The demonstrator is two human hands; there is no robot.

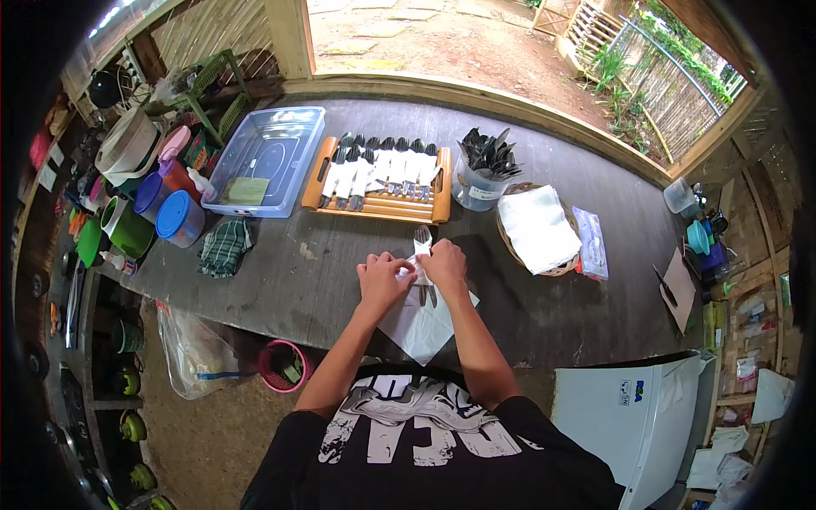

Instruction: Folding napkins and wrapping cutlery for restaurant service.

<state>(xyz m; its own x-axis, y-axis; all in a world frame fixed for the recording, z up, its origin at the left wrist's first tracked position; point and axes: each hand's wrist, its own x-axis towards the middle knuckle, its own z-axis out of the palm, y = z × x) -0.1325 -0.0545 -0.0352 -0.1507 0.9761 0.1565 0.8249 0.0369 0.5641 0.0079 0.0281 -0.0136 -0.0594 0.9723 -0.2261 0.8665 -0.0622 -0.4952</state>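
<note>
A white paper napkin (422, 328) lies cornerwise in front of me at the table's near edge. Its upper part is folded around a metal fork (422, 234) and what looks like a second utensil. The fork's tines point away from me, and two handle ends show below the fold. My right hand (445, 262) grips the wrapped cutlery from the right. With bent fingers, my left hand (384, 278) pinches the napkin's fold from the left. Just beyond, a wooden tray (382, 213) carries rows of napkin-wrapped cutlery (380, 169).
Right of the tray stand a clear tub (477, 193) of dark cutlery and a wicker basket (510, 239) with stacked napkins (539, 228). A plastic packet (591, 242) lies beside it. Leftward are a clear plastic bin (264, 146), a checked cloth (225, 248) and lidded containers (180, 220).
</note>
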